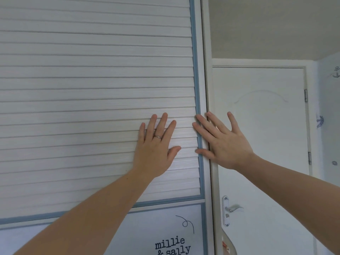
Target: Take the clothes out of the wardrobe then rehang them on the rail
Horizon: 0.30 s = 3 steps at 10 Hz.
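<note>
Wardrobe door, white slats with blue trim, is closed dead ahead with the clothes presumably behind it, left hand spread flat on the slats, right hand spread over its upright right edge.

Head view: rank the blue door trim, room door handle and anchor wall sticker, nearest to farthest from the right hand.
1. Blue door trim, touched by the right hand.
2. Room door handle, below it.
3. Anchor wall sticker, far upper right.
</note>
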{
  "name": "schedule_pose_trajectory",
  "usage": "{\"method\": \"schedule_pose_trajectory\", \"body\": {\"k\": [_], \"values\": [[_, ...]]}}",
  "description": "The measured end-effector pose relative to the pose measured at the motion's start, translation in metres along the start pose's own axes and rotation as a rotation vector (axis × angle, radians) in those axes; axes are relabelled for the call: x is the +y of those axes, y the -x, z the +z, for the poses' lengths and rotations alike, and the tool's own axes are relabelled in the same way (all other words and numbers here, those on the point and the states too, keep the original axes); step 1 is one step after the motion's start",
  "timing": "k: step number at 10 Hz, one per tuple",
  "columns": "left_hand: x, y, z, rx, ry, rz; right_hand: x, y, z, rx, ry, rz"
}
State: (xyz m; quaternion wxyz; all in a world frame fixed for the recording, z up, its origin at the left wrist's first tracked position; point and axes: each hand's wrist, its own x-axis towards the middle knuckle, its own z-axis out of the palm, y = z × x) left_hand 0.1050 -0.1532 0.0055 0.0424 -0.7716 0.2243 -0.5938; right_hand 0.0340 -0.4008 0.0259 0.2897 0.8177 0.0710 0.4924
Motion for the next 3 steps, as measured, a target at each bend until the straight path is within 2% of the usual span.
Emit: {"method": "schedule_pose_trajectory", "body": {"k": [2, 3], "values": [[0.000, 0.056, -0.043, -0.185, 0.119, -0.005, -0.017, 0.046, -0.032, -0.077, -0.124, 0.033], [-0.007, 0.107, -0.070, -0.269, 0.173, -0.021, -0.050, 0.080, -0.056, -0.108, -0.244, 0.082]]}}
